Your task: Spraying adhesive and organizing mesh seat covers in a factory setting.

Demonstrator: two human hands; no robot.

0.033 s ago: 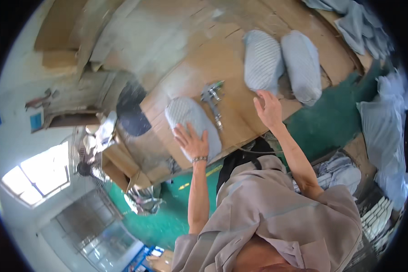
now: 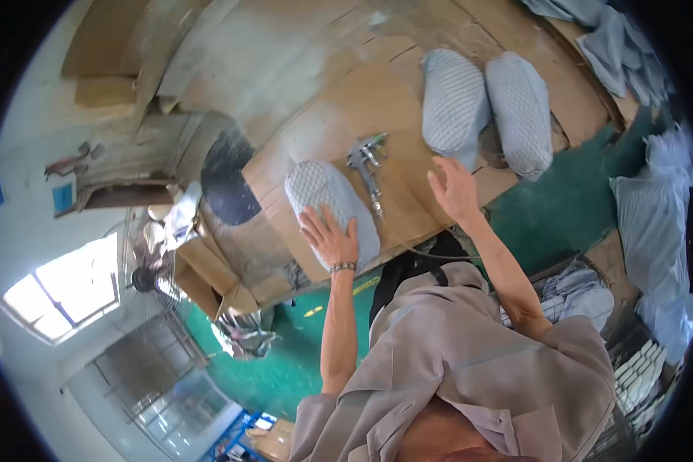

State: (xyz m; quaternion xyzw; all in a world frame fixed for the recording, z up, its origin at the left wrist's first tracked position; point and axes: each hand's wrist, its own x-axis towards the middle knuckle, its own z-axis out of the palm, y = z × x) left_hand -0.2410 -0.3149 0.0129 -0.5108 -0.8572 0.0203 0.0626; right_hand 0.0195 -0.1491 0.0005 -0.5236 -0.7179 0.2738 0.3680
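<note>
My left hand (image 2: 329, 237) lies flat, fingers spread, on the near end of a grey quilted pad (image 2: 321, 192) on the cardboard-covered table (image 2: 393, 92). My right hand (image 2: 454, 189) hovers open over the cardboard, holding nothing, just right of a metal spray gun (image 2: 366, 165) that lies between the two hands. Two more grey quilted pads (image 2: 454, 100) (image 2: 520, 108) lie side by side farther back, beyond my right hand.
Heaps of grey fabric pieces (image 2: 654, 215) sit at the right and far right corner. A stack of pads (image 2: 577, 292) lies low beside me. A floor fan (image 2: 142, 277), cardboard boxes (image 2: 208, 277) and a dark round object (image 2: 227, 181) stand left of the table on the green floor (image 2: 285, 362).
</note>
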